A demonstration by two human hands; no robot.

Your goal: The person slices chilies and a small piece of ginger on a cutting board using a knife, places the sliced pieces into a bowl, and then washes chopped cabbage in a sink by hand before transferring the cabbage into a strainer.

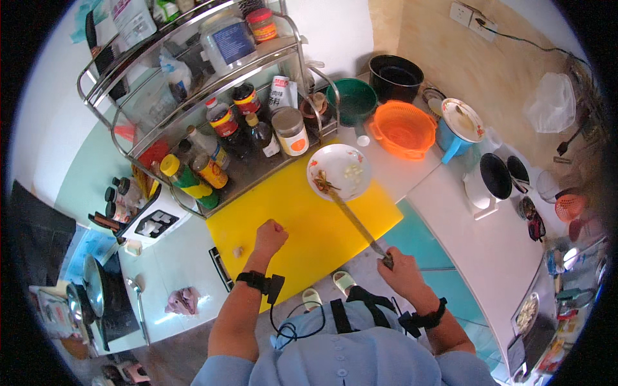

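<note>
One long knife (356,220) gripped by its handle in the right hand (398,268), blade slanting up-left to a white floral plate (335,153) at the far edge of the yellow cutting board (296,215). At the blade's far end, brownish shreds (323,182); right of them, chopped whitish pieces (354,170) on the plate. Left hand (271,237) curled into a fist over the board; cannot tell if holding anything. Near that wrist, a small pale lump (238,251). Beyond, sauce bottles (261,135) on a metal rack (241,172).
</note>
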